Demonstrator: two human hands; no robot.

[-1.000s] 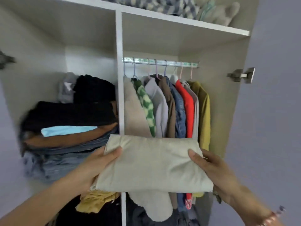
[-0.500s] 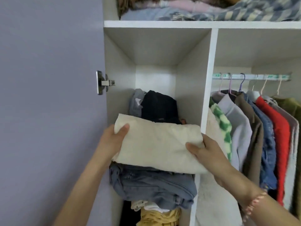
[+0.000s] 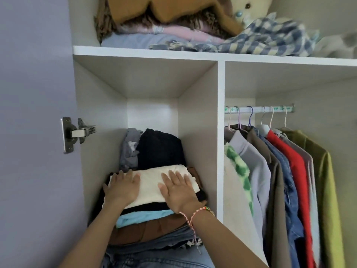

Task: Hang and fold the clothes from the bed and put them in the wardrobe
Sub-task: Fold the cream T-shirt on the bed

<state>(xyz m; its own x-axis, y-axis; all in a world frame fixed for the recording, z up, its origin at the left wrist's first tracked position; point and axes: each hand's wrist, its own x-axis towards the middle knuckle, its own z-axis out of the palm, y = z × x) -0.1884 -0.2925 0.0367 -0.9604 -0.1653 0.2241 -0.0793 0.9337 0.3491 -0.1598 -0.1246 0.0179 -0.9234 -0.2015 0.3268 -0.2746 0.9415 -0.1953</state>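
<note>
The wardrobe (image 3: 221, 132) is open. Its left box holds a tall pile of folded clothes (image 3: 139, 232). The folded cream cloth (image 3: 152, 182) lies on top, right under the 2 grips. The left grip (image 3: 121, 187) and right grip (image 3: 178, 192) lie flat on it, fingers straight, holding nothing. This looks like the putting-away step, nearly done. Next, I think, both should lift off gently so the pile does not tip. The pile's bottom is cut off, and its dark layers are hard to tell apart.
</note>
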